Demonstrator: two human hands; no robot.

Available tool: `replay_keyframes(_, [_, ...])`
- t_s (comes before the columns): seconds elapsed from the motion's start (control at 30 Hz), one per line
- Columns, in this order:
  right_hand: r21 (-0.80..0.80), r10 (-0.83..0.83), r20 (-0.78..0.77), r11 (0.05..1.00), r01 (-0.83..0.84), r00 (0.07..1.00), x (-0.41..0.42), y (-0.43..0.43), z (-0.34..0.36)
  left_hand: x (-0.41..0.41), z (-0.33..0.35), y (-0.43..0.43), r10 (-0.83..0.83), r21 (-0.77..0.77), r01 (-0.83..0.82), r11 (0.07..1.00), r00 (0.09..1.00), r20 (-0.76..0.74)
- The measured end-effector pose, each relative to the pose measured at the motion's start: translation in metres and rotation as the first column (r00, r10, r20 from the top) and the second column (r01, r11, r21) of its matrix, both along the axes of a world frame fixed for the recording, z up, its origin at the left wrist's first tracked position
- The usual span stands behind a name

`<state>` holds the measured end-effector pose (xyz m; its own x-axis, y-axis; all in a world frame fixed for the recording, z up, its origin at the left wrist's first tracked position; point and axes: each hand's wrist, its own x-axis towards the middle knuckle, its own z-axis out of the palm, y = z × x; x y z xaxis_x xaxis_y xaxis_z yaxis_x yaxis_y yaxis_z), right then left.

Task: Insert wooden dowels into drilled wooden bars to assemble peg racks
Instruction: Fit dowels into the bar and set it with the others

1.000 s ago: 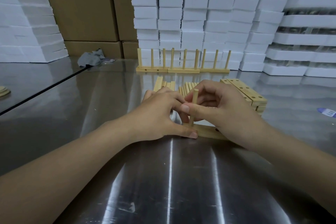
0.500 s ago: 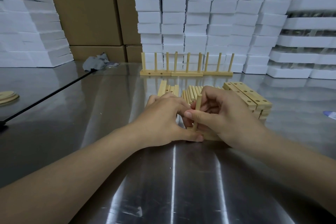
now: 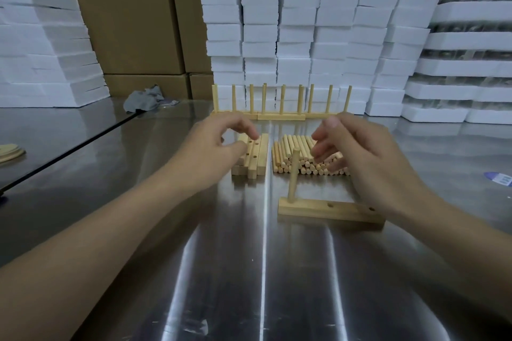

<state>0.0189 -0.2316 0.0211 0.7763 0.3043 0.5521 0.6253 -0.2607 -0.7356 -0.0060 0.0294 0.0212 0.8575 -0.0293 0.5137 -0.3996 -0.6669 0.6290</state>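
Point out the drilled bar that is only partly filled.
The lone bar in front: one upright dowel, two empty holes. Stacked bars hold none; far racks look full.

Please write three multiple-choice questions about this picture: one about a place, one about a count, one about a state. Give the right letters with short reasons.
1. Where is the pile of loose pale wooden dowels?
A. right of the stack of drilled wooden bars
B. left of that stack
C. on top of that stack

2. How many dowels stand in the near wooden bar?
A. none
B. one
C. three

3. Its other two holes are:
A. plugged
B. taped
C. empty

Answers: 1 A, the pile lies right of the stack on the steel table. 2 B, one upright dowel stands at its left end. 3 C, both holes show open.
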Motion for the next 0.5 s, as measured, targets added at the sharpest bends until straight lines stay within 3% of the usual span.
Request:
replay_keyframes(0.1, [-0.090,-0.126,0.079,0.987,0.133,0.989,0.012,-0.006,-0.004,0.008,-0.016,0.004,0.101,0.103,-0.103,0.989,0.994,0.030])
replay_keyframes(0.3, [-0.288,-0.222,0.217,0.916,0.280,0.951,0.018,-0.001,-0.022,0.015,-0.030,-0.010,0.058,0.373,-0.106,0.922,0.989,0.136])
replay_keyframes(0.5, [-0.281,-0.267,0.312,0.891,0.357,0.912,0.022,0.014,-0.024,0.019,-0.034,-0.013,0.097,0.454,-0.149,0.879,0.986,0.135])
